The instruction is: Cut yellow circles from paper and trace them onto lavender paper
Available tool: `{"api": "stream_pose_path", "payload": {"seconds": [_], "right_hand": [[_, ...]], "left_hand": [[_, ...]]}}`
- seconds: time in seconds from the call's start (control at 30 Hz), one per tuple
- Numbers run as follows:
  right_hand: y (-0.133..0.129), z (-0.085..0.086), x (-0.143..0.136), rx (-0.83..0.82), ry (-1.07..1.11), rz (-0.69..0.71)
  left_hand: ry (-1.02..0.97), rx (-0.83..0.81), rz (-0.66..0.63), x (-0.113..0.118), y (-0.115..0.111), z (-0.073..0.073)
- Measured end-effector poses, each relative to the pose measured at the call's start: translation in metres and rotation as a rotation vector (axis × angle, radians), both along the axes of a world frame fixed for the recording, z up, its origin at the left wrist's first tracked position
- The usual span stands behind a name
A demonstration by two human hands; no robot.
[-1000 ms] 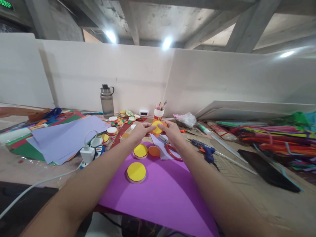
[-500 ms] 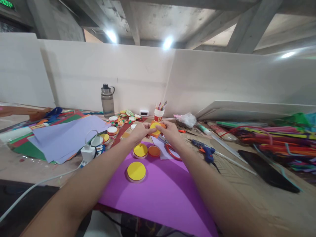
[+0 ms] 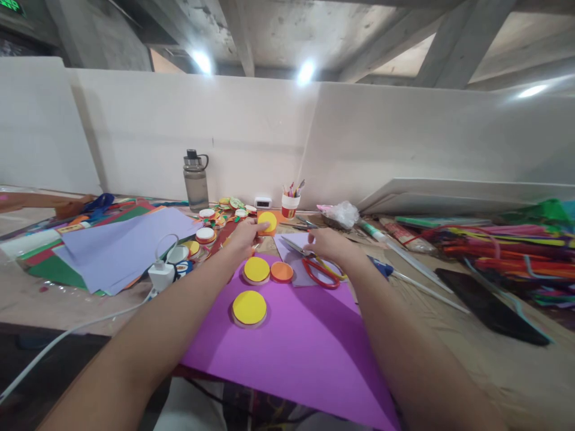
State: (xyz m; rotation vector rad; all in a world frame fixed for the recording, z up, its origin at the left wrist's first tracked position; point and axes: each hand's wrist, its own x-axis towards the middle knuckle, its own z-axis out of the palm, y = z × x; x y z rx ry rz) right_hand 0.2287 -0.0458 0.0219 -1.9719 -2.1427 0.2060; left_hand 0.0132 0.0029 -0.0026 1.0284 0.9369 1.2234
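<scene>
My left hand (image 3: 245, 238) pinches a yellow disc (image 3: 266, 222) together with a piece of orange paper (image 3: 281, 216) behind it. Over the scissors (image 3: 320, 272), which have red and yellow handles, hovers my right hand (image 3: 330, 244); its fingers are loosely bent and apart, with nothing seen in them. The scissors lie on a lilac sheet (image 3: 287, 254), blades pointing up and left. Two yellow-topped round pieces (image 3: 249, 307) and a smaller orange-topped round piece (image 3: 281, 272) rest on the purple sheet (image 3: 291, 347) between my forearms.
Finished-looking round pieces (image 3: 205, 234) cluster at the left, near a water bottle (image 3: 196, 182) and a white plug (image 3: 160, 275). A paper cup (image 3: 290, 205) of pens stands at the back. At right lie a glue gun (image 3: 381, 267), a black tablet-like slab (image 3: 489, 305) and colourful strips (image 3: 498, 251).
My hands have parted. The left has moved slightly left with the yellow disc and orange paper; the right has let go and shifted right, over the scissors.
</scene>
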Motion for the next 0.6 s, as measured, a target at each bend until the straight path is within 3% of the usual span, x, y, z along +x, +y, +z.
{"api": "stream_pose_path", "payload": {"seconds": [0.13, 0.3, 0.6], "right_hand": [[-0.005, -0.002, 0.005, -0.129, -0.087, 0.002], [-0.006, -0.007, -0.001, -0.153, -0.107, 0.018], [0.004, -0.002, 0.014, -0.244, 0.080, 0.015]], "left_hand": [[0.010, -0.021, 0.021, -0.001, 0.000, 0.000], [0.026, -0.019, 0.051, -0.003, 0.003, -0.003], [-0.070, 0.046, 0.029, -0.004, 0.005, -0.006]]}}
